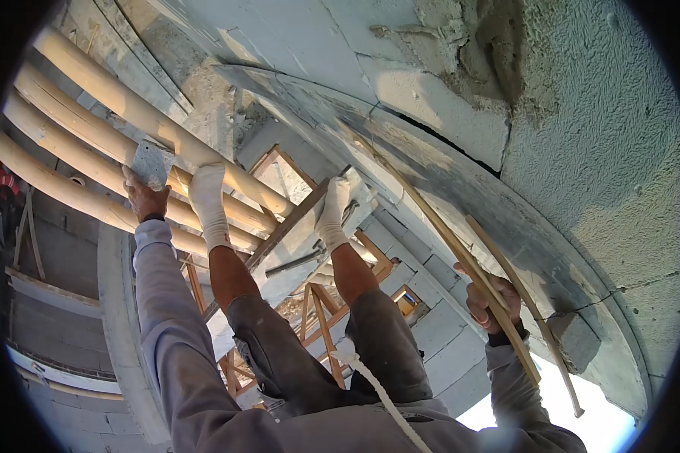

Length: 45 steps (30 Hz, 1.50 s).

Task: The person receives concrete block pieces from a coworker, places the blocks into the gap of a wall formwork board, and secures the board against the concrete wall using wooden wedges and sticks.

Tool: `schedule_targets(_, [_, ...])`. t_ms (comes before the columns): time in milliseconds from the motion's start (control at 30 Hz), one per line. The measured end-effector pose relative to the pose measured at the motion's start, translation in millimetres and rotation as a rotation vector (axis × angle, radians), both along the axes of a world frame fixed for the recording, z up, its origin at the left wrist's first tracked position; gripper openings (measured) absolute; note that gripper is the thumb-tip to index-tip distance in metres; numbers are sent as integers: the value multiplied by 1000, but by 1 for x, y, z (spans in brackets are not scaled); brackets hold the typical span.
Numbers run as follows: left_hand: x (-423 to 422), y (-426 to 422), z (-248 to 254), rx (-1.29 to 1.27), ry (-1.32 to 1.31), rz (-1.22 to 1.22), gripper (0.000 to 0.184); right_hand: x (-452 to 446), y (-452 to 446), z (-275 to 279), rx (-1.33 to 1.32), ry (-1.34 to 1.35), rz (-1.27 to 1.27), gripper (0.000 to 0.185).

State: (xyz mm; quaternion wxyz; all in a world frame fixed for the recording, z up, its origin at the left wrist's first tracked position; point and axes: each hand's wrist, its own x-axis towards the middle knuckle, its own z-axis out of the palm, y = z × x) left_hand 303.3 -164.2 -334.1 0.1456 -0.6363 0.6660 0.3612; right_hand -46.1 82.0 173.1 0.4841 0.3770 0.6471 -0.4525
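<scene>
At the left, my left hand [145, 198] is closed round the lower edge of a small grey block [153, 164], beside the round wooden poles [91, 140]. On the right, my right hand [493, 302] has its fingers wrapped round a long thin wooden strip [461, 253], which slants along the grey wall. A second thin strip [517, 291] leans beside it. My feet in white socks [209, 200] rest on the poles and on a board [302, 245]. A hammer [295, 262] lies on that board between my legs.
A block wall [604, 151] with rough mortar rises at the upper right. Below the poles, wooden frames [321, 325] and grey block walls [60, 332] show far down through gaps. A white rope [389, 404] hangs at my waist. Something red [4, 180] shows at the far left edge.
</scene>
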Motion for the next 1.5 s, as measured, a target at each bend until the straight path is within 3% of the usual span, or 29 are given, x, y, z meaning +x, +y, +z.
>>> schedule_targets(33, [-15,-8,20,51,-130,-4,116,0,0,-1,-5,1,-6,60])
schedule_targets(133, [-36,-15,46,104,-157,85,120,-1,2,1,-5,-9,-37,59])
schedule_targets(267, [3,9,-17,-24,140,207,114,-2,9,-1,-73,-18,-22,57])
schedule_targets(367, [-35,-6,37,110,-158,229,113,-2,11,-2,-140,-22,-40,55])
schedule_targets(400, [-44,-5,46,58,-239,220,105,-1,12,-2,-155,-23,-80,55])
schedule_targets(500, [-49,10,46,-34,-155,110,90,-3,9,0,-133,-37,-66,53])
schedule_targets(567, [-75,30,56,219,108,98,62,-5,11,-1,-146,-38,-5,52])
schedule_targets(600, [-85,44,71,353,234,84,59,-6,10,0,-137,-50,18,51])
schedule_targets(667, [-129,90,109,605,414,110,67,-6,8,3,-139,-77,66,48])
schedule_targets(700, [-153,124,130,750,536,291,66,-4,8,4,-144,-84,50,47])
schedule_targets(767, [-212,149,216,1162,671,458,59,-5,9,4,-170,-88,37,46])
schedule_targets(833, [-256,162,284,1283,730,435,65,-3,6,9,-124,-75,52,48])
schedule_targets(900, [-283,177,308,1358,753,509,64,-7,6,7,-122,-72,62,49])
schedule_targets(1167, [-320,196,327,1264,575,730,36,1,25,12,-118,-88,12,48])
schedule_targets(1200, [-325,197,331,1269,569,746,38,4,28,17,-98,-93,-16,47])
schedule_targets(1300, [-335,194,354,1258,519,833,46,11,64,31,4,-109,226,44])
schedule_targets(1333, [-335,188,368,1236,488,883,50,14,68,41,132,-84,439,38])
schedule_targets(1400, [-339,210,367,1160,459,885,60,22,73,51,311,-90,478,34])
schedule_targets(1500, [-337,233,361,1103,442,931,60,38,87,56,439,-97,542,27])
